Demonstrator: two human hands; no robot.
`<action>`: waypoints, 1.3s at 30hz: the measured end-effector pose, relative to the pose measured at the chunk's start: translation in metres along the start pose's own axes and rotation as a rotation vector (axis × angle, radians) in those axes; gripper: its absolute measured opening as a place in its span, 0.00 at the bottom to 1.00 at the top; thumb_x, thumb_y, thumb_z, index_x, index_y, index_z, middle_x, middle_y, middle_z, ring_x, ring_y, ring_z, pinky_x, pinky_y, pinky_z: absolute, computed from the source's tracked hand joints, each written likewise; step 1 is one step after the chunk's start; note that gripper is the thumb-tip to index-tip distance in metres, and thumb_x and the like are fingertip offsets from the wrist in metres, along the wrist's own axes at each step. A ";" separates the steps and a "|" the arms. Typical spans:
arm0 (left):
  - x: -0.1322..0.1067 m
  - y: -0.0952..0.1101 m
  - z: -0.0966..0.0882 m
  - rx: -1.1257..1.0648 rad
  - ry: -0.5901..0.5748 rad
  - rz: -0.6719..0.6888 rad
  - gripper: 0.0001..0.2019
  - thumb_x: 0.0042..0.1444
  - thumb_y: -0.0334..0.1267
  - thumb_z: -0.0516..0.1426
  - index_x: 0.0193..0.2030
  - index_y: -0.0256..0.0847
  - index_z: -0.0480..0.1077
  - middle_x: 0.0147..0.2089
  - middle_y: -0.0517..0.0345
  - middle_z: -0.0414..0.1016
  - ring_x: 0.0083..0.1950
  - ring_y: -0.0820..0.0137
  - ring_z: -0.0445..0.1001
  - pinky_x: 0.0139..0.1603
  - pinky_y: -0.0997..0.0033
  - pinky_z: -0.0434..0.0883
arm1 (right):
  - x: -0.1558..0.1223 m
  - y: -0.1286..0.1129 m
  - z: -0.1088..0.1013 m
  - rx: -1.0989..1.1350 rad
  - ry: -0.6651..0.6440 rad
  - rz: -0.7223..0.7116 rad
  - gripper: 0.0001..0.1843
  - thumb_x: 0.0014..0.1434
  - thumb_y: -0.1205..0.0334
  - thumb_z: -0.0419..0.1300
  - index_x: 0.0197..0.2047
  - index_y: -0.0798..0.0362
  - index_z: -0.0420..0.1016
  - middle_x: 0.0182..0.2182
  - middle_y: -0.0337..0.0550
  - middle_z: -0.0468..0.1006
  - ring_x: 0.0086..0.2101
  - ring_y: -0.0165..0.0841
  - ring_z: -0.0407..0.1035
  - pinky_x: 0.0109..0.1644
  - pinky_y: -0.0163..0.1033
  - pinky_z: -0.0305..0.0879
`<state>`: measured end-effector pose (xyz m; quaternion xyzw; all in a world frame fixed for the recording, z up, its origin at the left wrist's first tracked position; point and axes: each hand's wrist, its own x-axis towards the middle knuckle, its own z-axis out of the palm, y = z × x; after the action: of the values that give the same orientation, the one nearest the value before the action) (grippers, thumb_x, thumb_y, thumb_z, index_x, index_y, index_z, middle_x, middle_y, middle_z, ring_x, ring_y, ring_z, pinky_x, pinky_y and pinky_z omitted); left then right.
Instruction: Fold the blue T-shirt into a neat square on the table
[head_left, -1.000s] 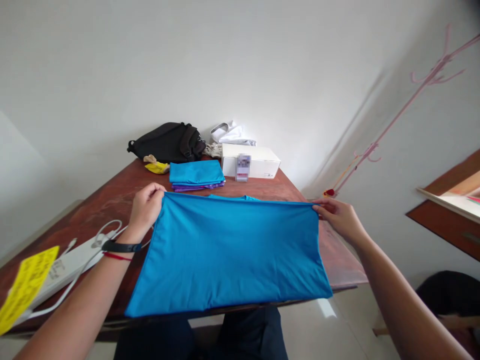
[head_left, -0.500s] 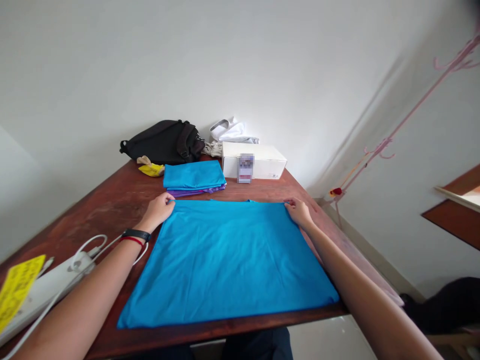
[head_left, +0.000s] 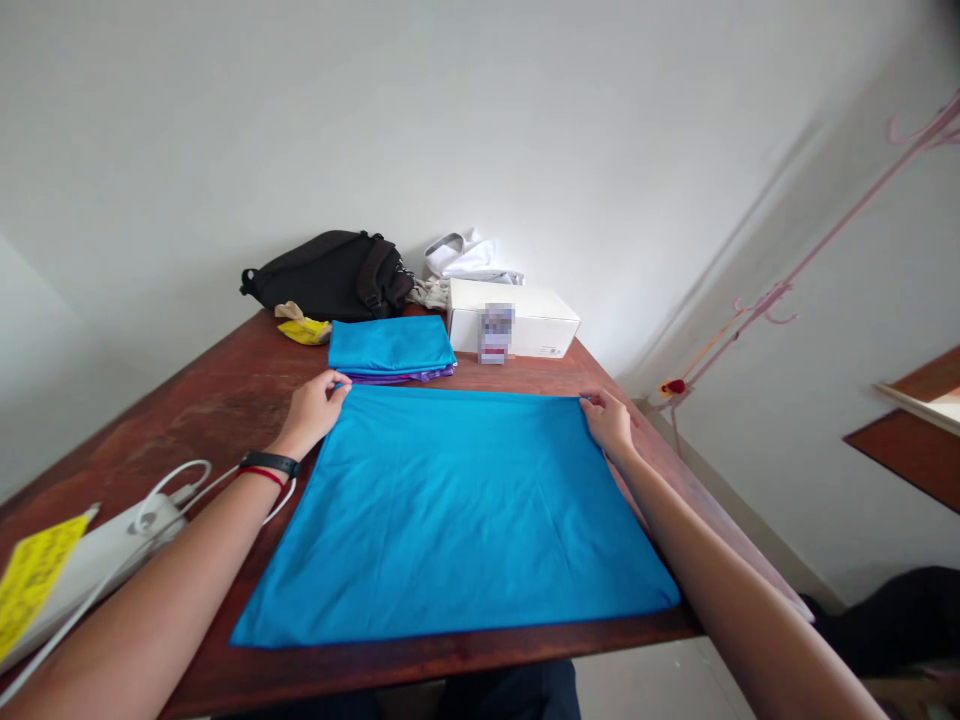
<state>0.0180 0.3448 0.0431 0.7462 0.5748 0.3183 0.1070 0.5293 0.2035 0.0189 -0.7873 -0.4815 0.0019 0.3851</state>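
A bright blue cloth (head_left: 457, 510) lies flat across the near half of the red-brown wooden table (head_left: 217, 410). My left hand (head_left: 315, 410) pinches its far left corner, fingers closed on the fabric. At the far right corner my right hand (head_left: 609, 422) grips the cloth the same way. Both hands rest low on the tabletop. Just beyond the cloth's far edge sits a folded pile (head_left: 391, 348) with blue cloth on top and purple underneath.
A black bag (head_left: 330, 275), white box (head_left: 514, 320), white cloth (head_left: 469, 258) and a yellow item (head_left: 304, 330) line the back edge by the wall. A white power strip with cables (head_left: 112, 545) and a yellow tag (head_left: 30, 580) lie at left. A pink rack (head_left: 795, 275) stands right.
The blue cloth, held up by its top corners a second ago, has been lowered flat onto the table. Both hands moved down and forward with it, and its far edge now lies straighter.
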 end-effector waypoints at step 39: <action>-0.108 0.022 -0.065 -0.183 -0.419 -0.116 0.37 0.55 0.65 0.56 0.65 0.46 0.63 0.55 0.44 0.78 0.41 0.56 0.82 0.34 0.64 0.77 | -0.170 0.010 -0.112 0.405 -0.523 0.220 0.33 0.56 0.38 0.64 0.55 0.54 0.71 0.21 0.32 0.68 0.21 0.31 0.66 0.23 0.35 0.61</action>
<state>-0.0182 0.2247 0.0672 0.7487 0.5509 0.2007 0.3094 0.4877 0.0045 0.0296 -0.7150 -0.4660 0.3405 0.3947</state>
